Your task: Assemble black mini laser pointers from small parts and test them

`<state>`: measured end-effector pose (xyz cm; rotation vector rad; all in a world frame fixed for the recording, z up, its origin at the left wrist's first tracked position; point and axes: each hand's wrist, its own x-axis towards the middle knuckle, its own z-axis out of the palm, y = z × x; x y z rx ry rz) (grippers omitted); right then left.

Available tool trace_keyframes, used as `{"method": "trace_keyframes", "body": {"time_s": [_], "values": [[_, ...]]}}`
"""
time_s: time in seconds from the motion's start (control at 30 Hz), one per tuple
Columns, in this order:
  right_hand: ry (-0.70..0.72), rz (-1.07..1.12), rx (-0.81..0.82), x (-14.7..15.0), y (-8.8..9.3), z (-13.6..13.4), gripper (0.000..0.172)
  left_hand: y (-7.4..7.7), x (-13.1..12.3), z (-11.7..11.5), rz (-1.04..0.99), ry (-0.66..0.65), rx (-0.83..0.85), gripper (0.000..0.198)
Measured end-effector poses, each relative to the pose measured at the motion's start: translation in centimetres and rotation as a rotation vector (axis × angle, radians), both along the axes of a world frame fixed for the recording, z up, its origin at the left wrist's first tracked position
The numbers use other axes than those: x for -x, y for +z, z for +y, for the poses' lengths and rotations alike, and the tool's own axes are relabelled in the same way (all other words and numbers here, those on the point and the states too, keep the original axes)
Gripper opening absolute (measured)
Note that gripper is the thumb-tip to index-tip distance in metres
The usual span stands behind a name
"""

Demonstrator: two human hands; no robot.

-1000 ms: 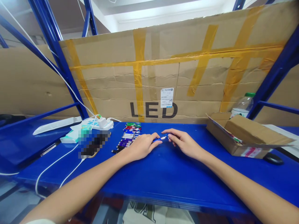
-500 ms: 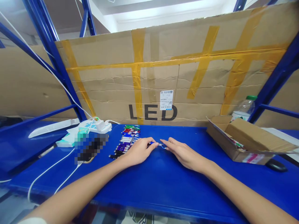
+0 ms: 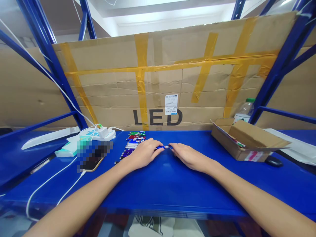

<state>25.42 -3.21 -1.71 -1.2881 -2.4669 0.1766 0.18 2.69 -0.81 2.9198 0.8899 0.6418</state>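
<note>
A blue pen (image 3: 161, 147) with a silver end lies crosswise between my two hands, just above the blue table. My left hand (image 3: 144, 154) is closed around its left part, thumb and fingers pinching the barrel. Closed fingertips of my right hand (image 3: 189, 157) are on the silver end; the clip there is mostly hidden by them. To the left, several pens in green, red, blue, white, purple and black form a column (image 3: 132, 145), with metal clips at their right ends. My left hand and forearm cover part of the lower ones.
An open cardboard box (image 3: 249, 154) stands at the right, with a bottle (image 3: 244, 110) behind it and a black mouse (image 3: 274, 161) beside it. At the left are a phone (image 3: 95, 161) on a cable, a tissue pack (image 3: 66, 149) and a power strip (image 3: 111, 135). Taped cardboard (image 3: 118, 98) walls the back.
The view has shifted slightly. My right fingers have closed over the pen's clip end, where a clip loop showed before. More of the blue barrel now shows beyond my left fingers.
</note>
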Motion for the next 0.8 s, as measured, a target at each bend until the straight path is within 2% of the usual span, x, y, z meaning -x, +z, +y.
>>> {"method": "trace_keyframes", "body": {"time_s": [0.27, 0.57, 0.8], "values": [[0.028, 0.064, 0.002, -0.6, -1.0, 0.8, 0.026, 0.1, -0.4, -0.7, 0.042, -0.011, 0.048, 0.027], [0.044, 0.226, 0.036, -0.5, -1.2, 1.1, 0.024, -0.3, 0.0, -0.1, -0.015, -0.145, 0.054, 0.027], [0.03, 0.289, -0.051, -0.1, -1.5, 0.9, 0.021, -0.4, 0.0, 0.3, -0.068, -0.166, 0.029, 0.031]]}}
